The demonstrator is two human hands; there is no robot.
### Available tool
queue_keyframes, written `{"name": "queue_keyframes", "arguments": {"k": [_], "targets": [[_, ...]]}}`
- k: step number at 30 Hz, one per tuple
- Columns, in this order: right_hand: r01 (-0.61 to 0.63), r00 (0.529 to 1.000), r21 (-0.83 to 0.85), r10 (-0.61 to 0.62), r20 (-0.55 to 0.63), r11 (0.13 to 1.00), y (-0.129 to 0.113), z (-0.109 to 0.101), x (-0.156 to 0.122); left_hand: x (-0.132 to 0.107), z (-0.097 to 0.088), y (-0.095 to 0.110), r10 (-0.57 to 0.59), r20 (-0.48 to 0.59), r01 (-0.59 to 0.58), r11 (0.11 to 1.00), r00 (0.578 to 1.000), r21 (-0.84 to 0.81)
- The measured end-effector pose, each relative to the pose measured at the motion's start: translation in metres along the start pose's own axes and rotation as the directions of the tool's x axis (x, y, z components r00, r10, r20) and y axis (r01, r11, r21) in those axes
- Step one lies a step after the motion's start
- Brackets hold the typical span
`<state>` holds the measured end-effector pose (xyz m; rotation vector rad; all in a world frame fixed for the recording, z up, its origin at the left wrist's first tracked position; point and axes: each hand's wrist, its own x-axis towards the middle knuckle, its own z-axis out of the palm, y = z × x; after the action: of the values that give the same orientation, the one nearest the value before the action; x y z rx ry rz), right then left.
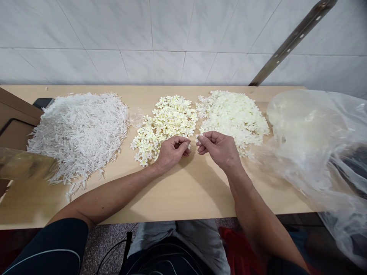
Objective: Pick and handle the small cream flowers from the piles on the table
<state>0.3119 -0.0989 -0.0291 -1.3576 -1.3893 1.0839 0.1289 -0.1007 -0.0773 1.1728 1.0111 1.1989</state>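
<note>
My left hand (173,152) is closed in a pinch just above the table, at the near edge of a heap of small artificial flowers (172,118) with yellowish centres. What its fingertips hold, if anything, is too small to make out. Facing it across a short gap, my right hand (220,149) pinches a small white flower (198,139), partly hidden by the thumb and fingers. Behind this hand spreads a second heap of paler flower heads (236,114). Far to the left lies a large mound of thin white stem-like pieces (83,126).
A clear plastic bag (309,141) covers the table's right end and hangs over its front edge. On the left are a cardboard box (20,110) and a yellowish transparent wrap (27,164). A small clear plastic piece (135,117) lies between mound and flowers. A tiled wall (169,34) stands behind.
</note>
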Motion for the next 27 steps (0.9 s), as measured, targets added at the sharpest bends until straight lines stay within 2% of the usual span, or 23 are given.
{"name": "queue_keyframes", "arguments": {"k": [5,14,21,27], "targets": [[0.075,0.994,-0.049,-0.079,-0.078,0.996,0.0065,-0.0006,0.0032,-0.0005,-0.0002,-0.0012,0.0,-0.001,0.0,1.0,1.0,-0.019],[0.054,0.996,-0.192,-0.066,-0.057,0.98,0.004,-0.003,0.0024,-0.0013,-0.0007,-0.0018,0.026,0.015,-0.025,0.998,1.0,-0.06],[0.087,0.996,-0.094,-0.09,-0.022,0.992,0.008,-0.0027,0.0052,-0.0022,-0.0033,0.0012,0.045,0.081,-0.045,0.999,0.996,-0.005],[0.079,0.995,-0.142,-0.087,-0.05,0.987,0.0086,-0.002,0.0046,-0.0011,-0.0045,0.0003,0.025,0.091,-0.025,1.0,0.996,-0.001]]}}
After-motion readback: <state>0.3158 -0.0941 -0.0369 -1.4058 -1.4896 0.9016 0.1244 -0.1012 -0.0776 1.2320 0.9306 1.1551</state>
